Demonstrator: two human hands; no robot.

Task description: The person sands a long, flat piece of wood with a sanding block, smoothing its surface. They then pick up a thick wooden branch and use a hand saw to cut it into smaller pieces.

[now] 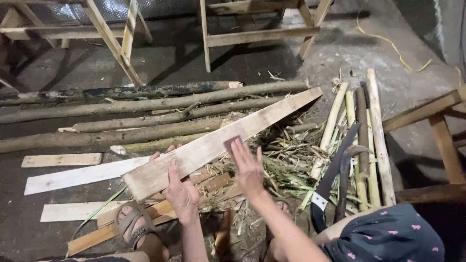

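dusty floor, pale rough plank [218, 143] in left hand [180, 191]

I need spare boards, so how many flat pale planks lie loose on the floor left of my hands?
3: short plank farthest, long plank in the middle, near plank closest. Debris may hide others.

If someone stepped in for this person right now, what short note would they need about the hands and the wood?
Left hand: grips the near end of the long plank, fingers wrapped over its top face.
Right hand: open, flat on the plank near its middle, holding nothing.
Plank: tilted, near end raised over the sandalled foot, far end towards the poles.
Nearby: shorter boards on the floor to the left, cut stalks and a curved blade to the right.
Done: plank lifted. Left: it shows no cut or mark yet.
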